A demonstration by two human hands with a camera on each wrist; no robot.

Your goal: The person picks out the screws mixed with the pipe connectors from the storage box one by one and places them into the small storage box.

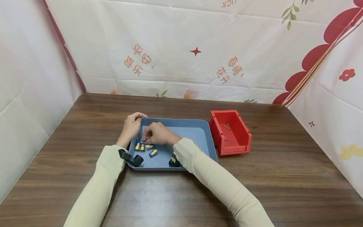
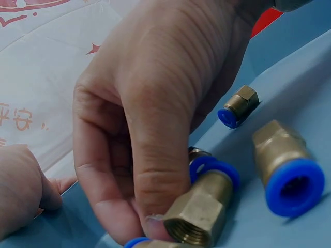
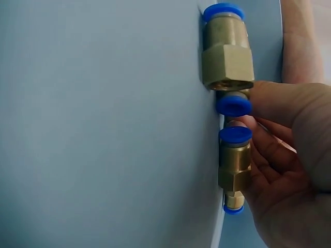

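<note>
My left hand (image 1: 132, 126) is at the far left corner of a blue-grey tray (image 1: 187, 124), gripping its rim between thumb and fingers. Inside the tray, my right hand (image 1: 158, 133) reaches in from the right, and its thumb and fingertips pinch a brass push-in fitting with a blue collar (image 3: 234, 105), partly hidden. Several similar fittings lie close by at the tray's left end, one of them a loose fitting (image 1: 153, 153) nearer the front. The left wrist view shows the right hand (image 2: 155, 98) with a hex-ended fitting (image 2: 199, 214) against its thumb tip.
A red bin (image 1: 234, 148) holding a few thin brass-coloured pieces (image 1: 227, 126) stands against the tray's right side. Both rest on a brown wood-grain table (image 1: 158, 195). Behind the table hangs a patterned white cloth (image 1: 175, 37). Black wrist mounts (image 1: 136, 160) sit over the tray's front part.
</note>
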